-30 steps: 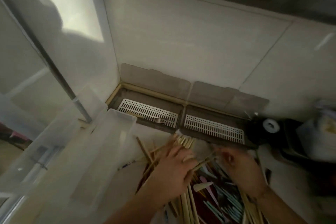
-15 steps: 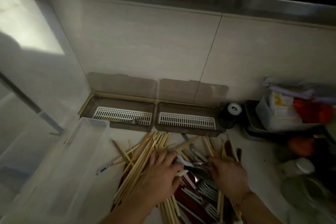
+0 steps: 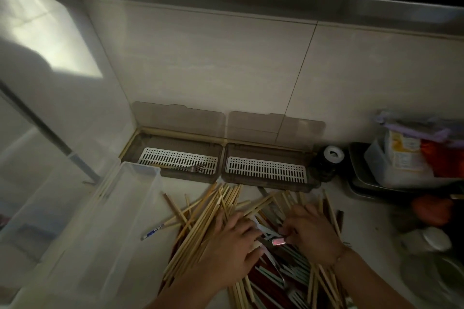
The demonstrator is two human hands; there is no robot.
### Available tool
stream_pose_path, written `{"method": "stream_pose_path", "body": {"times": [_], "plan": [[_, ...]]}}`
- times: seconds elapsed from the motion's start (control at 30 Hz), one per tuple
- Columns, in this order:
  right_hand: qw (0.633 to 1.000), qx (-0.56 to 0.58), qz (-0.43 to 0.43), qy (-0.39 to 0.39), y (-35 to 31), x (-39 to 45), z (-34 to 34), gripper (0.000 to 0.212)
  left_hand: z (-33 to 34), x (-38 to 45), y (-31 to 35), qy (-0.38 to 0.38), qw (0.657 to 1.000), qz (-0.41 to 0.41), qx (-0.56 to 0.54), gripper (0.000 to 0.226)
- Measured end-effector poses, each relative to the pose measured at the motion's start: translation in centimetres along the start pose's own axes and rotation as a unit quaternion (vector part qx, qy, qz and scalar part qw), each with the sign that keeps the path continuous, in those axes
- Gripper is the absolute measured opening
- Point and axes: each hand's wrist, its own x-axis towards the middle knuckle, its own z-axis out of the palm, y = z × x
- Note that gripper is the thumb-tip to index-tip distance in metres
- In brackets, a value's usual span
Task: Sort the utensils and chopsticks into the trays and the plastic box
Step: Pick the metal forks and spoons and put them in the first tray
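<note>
With the left hand (image 3: 227, 246) pressing flat, fingers straight, on the chopsticks (image 3: 200, 223) before the trays (image 3: 175, 173), the right hand (image 3: 311, 231) pinching a fork (image 3: 277, 241) should lift it straight clear.

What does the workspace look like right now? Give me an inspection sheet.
Surface: pale counter, dimly lit.
Job's things: loose pile of chopsticks mixed with utensils; left tray holds one fork; right tray shows only its slotted insert; clear plastic box at left, a few chopsticks inside.
Clutter: black roll, containers and packets at right.
Grippers: left hand rests flat on the chopsticks; right hand pinches a utensil in the pile.
Cables: nothing seen.
Surroundings: tiled wall, both tray lids propped against it.
</note>
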Motion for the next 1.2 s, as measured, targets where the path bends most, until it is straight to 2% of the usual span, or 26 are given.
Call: {"method": "stream_pose_path", "body": {"times": [0.1,0.17,0.23,0.3,0.47,0.6,0.7,0.8,0.9,1.0,1.1,1.2], "plan": [[0.997,0.064,-0.016,0.030,-0.4,0.1,-0.6,0.011,-0.5,1.0,1.4,0.034,0.998,-0.007,-0.053,0.047],[0.988,0.139,-0.027,0.064,-1.0,0.3,-1.0,0.006,-1.1,1.6,2.3,0.064,0.989,-0.023,-0.132,0.030],[0.975,0.209,-0.030,0.075,-1.6,0.4,-1.2,0.018,-1.7,1.9,2.9,0.090,0.964,-0.051,-0.243,0.026],[0.964,0.255,-0.033,0.075,-1.7,0.2,-1.1,0.019,-2.2,2.0,2.7,0.098,0.938,-0.085,-0.320,0.032],[0.977,0.198,-0.005,0.079,-0.1,-0.5,0.0,0.010,-4.5,0.9,-0.2,0.108,0.888,-0.156,-0.419,0.031],[0.988,0.109,0.016,0.112,0.7,-1.5,0.9,0.021,-6.9,-0.3,-4.1,0.132,0.865,-0.197,-0.442,0.036],[0.988,0.072,0.013,0.134,-0.1,-1.0,0.3,0.008,-8.5,-0.8,-6.4,0.153,0.846,-0.195,-0.472,0.039],[0.969,0.172,-0.011,0.174,-3.1,1.1,-2.4,0.028,-9.3,-1.2,-8.1,0.167,0.840,-0.184,-0.482,0.037],[0.956,0.267,-0.088,0.081,-7.4,4.3,-5.3,0.025,-9.8,-1.1,-9.3,0.165,0.866,-0.175,-0.439,0.033],[0.957,0.267,-0.112,0.010,-10.4,7.7,-6.1,0.017,-10.5,-0.8,-10.3,0.219,0.867,-0.167,-0.416,0.031],[0.945,0.315,-0.087,0.000,-12.1,11.2,-6.8,0.020,-10.6,-0.6,-11.8,0.289,0.826,-0.206,-0.438,0.031],[0.932,0.337,-0.126,-0.048,-14.1,14.6,-7.8,0.019,-10.5,-0.5,-13.6,0.348,0.773,-0.271,-0.456,0.034]]}}
